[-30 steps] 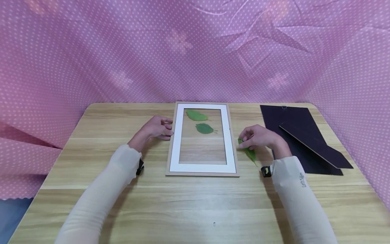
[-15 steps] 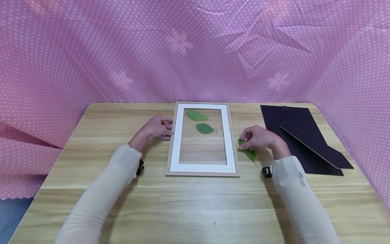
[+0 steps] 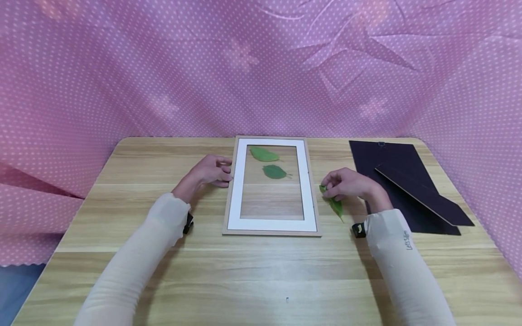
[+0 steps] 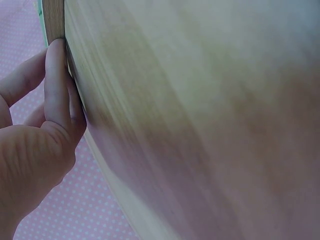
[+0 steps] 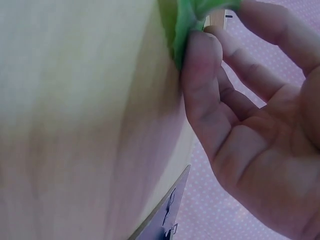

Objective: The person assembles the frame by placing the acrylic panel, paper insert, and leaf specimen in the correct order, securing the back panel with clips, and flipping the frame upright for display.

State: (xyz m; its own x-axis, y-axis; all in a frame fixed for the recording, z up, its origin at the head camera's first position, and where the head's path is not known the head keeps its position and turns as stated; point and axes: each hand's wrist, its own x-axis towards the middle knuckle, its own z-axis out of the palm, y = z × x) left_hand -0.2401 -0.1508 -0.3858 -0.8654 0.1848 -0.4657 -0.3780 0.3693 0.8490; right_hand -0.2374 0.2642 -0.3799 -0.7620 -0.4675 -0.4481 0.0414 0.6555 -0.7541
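Note:
A picture frame (image 3: pixel 271 225) with a thin wooden edge and a white inner border lies flat mid-table. Two green leaves, a smooth one (image 3: pixel 263 154) and a toothed one (image 3: pixel 275 171), lie within its see-through window. My left hand (image 3: pixel 210 171) rests its fingertips against the frame's left side; the left wrist view shows these fingers (image 4: pixel 56 85) at the wooden edge (image 4: pixel 54 20). To the right of the frame, my right hand (image 3: pixel 345 183) pinches a third green leaf (image 3: pixel 336 207) between thumb and finger. Close up, that leaf (image 5: pixel 185 22) bends at the fingertips, its lower part near the tabletop.
At the right lies a black backing board (image 3: pixel 383 154) with a small metal hanger at its top and a black stand leg (image 3: pixel 420 192) slanting across it. A pink dotted cloth (image 3: pixel 261 68) hangs behind the wooden table (image 3: pixel 253 276) and along its sides.
My right hand has shifted very slightly to the right, and the leaf's upper end looks more folded at the fingertips. My left hand and the frame stay in place.

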